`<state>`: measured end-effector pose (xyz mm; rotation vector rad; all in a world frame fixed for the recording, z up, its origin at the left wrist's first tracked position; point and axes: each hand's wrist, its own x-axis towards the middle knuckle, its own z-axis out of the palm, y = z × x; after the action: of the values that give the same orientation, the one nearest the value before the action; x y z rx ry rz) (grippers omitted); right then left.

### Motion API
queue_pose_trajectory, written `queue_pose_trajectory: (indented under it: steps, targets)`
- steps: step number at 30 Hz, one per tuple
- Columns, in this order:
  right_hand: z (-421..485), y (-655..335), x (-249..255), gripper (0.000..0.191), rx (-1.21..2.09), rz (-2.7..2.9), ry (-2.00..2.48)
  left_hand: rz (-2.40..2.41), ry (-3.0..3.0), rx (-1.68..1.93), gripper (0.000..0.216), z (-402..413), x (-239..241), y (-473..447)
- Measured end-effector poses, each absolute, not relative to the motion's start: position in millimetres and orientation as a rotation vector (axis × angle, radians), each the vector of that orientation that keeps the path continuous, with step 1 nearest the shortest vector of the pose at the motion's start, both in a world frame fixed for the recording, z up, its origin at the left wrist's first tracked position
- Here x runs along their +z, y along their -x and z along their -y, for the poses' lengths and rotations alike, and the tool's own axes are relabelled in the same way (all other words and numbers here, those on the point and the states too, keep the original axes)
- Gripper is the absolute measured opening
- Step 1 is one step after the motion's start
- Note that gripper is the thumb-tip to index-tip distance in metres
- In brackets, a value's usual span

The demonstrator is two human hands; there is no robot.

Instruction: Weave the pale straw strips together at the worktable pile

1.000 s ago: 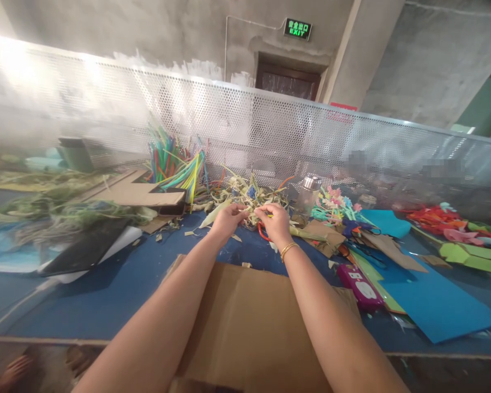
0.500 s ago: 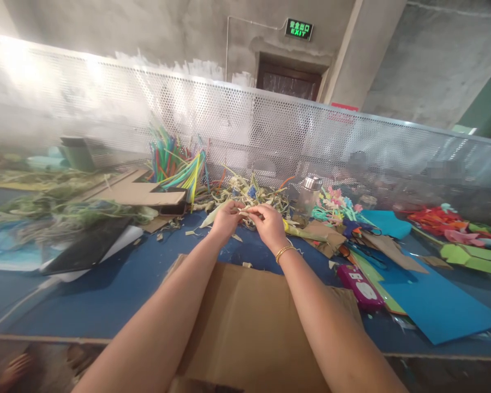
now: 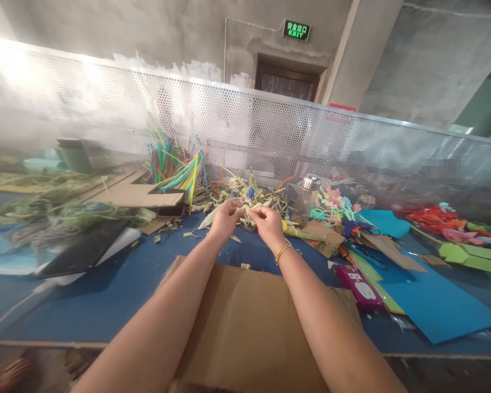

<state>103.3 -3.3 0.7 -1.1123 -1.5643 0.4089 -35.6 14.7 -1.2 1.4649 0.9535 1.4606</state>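
Observation:
My left hand [image 3: 225,219] and my right hand [image 3: 269,224] meet over the far middle of the table, fingers pinched. Between the fingertips is a thin pale strip [image 3: 246,209] that looks like dried husk; the fingers hide much of it. A broader pale pointed leaf [image 3: 207,219] shows just left of my left hand, and whether the two are joined I cannot tell. Right behind my hands lies a heap of dried leaf strips [image 3: 276,200] with a blue piece [image 3: 251,192] in it. A sheet of brown cardboard [image 3: 249,322] lies below my forearms.
At the back left stand bundled coloured pipe-cleaner-like stems [image 3: 167,164] beside cut cardboard [image 3: 126,192]. A glass bottle [image 3: 305,199], paper-like flowers [image 3: 333,204], a purple case [image 3: 359,286] and blue sheets [image 3: 437,303] are to the right. Behind runs a perforated metal screen [image 3: 229,120].
Both hands stay together over the same spot, with the fingertips shifted slightly around the pale strip. The whole view has moved a little.

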Motion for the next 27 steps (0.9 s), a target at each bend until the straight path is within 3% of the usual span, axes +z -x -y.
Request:
queue_pose_trajectory:
  steps: [4, 16, 22, 27]
  targets:
    - [3.7, -101.3, 0.2, 0.026, 0.395, 1.546, 1.27, -0.986, -1.553, 1.44, 0.016, -14.8, -3.1, 35.6]
    - [7.0, -104.4, 2.3, 0.02, 0.229, 1.535, 1.352, -0.887, -1.745, 1.346, 0.016, -23.4, -12.2, 36.0]
    - [2.0, -105.0, -2.7, 0.009, 0.354, 1.575, 1.201, -0.86, -1.686, 1.369, 0.017, -24.1, -8.9, 38.9]
    - [-1.4, -110.4, -1.6, 0.011, 0.188, 1.636, 1.103, -0.803, -1.562, 1.325, 0.022, -14.3, 0.3, 38.7]
